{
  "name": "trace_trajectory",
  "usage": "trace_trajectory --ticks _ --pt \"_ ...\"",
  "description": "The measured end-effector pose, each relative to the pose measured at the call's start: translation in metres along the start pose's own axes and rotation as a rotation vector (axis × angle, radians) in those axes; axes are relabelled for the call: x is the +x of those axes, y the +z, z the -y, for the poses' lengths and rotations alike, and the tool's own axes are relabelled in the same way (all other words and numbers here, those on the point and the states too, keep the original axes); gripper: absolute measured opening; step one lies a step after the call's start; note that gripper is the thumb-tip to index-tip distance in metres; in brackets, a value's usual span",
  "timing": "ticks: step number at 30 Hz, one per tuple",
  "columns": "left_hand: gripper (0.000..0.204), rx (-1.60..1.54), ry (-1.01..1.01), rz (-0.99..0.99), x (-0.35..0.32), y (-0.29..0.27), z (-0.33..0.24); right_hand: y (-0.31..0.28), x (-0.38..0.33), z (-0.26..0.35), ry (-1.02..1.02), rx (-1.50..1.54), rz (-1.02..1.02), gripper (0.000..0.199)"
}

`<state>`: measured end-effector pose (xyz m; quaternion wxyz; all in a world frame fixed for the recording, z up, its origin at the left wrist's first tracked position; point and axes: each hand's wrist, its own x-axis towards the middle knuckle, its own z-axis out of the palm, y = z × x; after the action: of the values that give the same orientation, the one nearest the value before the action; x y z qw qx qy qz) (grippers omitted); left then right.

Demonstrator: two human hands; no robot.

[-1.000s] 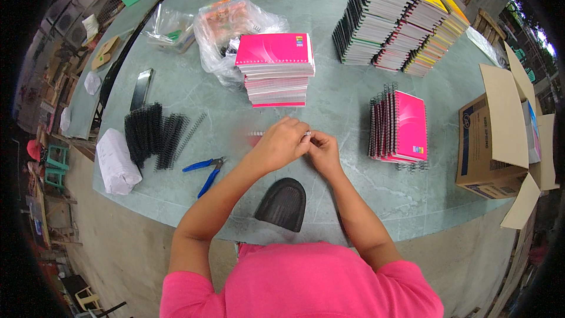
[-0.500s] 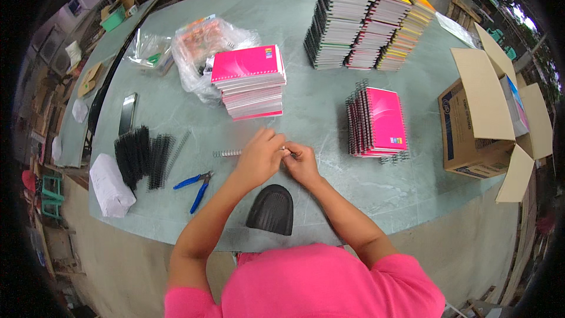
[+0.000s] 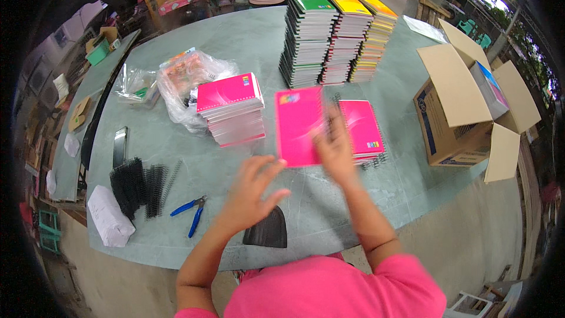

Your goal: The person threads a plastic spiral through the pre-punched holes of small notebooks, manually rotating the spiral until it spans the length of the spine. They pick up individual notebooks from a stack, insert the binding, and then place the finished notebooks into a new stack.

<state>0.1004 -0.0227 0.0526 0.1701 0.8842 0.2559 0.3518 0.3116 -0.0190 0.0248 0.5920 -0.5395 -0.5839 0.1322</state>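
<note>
Several pink-covered notebooks with dark spiral coils [image 3: 362,125] already make a low pile; the tall, uncoiled pink-topped paper stack [image 3: 235,116], well left of it, we judge still to be done. Just left of this pile, our extended right hand [image 3: 336,150] grasps one rectangular pink notebook [image 3: 297,129], while our left hand [image 3: 249,194], nearer us, has loosely spread fingers.

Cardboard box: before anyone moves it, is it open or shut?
Open: the cardboard box has its flaps spread, and contents show between them.
</note>
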Motion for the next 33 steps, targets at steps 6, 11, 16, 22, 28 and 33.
trace_trajectory --ticks 6,11,16,22,28,33 --pt "0.030 -0.071 -0.189 -0.036 -0.008 -0.014 0.023 -0.121 0.033 -0.014 0.361 -0.094 0.025 0.047" --pt "0.027 -0.051 -0.202 -0.009 -0.017 -0.003 0.036 -0.124 0.003 -0.047 0.459 -0.415 0.045 0.041" --pt "0.026 -0.067 -0.233 -0.004 -0.009 -0.004 0.047 -0.123 -0.006 -0.050 0.367 -0.533 0.013 0.040" --pt "0.024 0.484 -0.110 -0.294 0.040 -0.028 0.096 -0.116 -0.008 -0.035 0.101 -0.947 -0.103 0.038" --pt "0.029 0.729 -0.094 -0.227 0.036 -0.041 0.144 -0.075 0.015 0.019 -0.143 -0.518 -0.028 0.037" --pt "0.028 0.709 -0.058 -0.254 0.036 -0.050 0.126 -0.019 0.009 0.031 -0.305 -0.403 0.187 0.038"
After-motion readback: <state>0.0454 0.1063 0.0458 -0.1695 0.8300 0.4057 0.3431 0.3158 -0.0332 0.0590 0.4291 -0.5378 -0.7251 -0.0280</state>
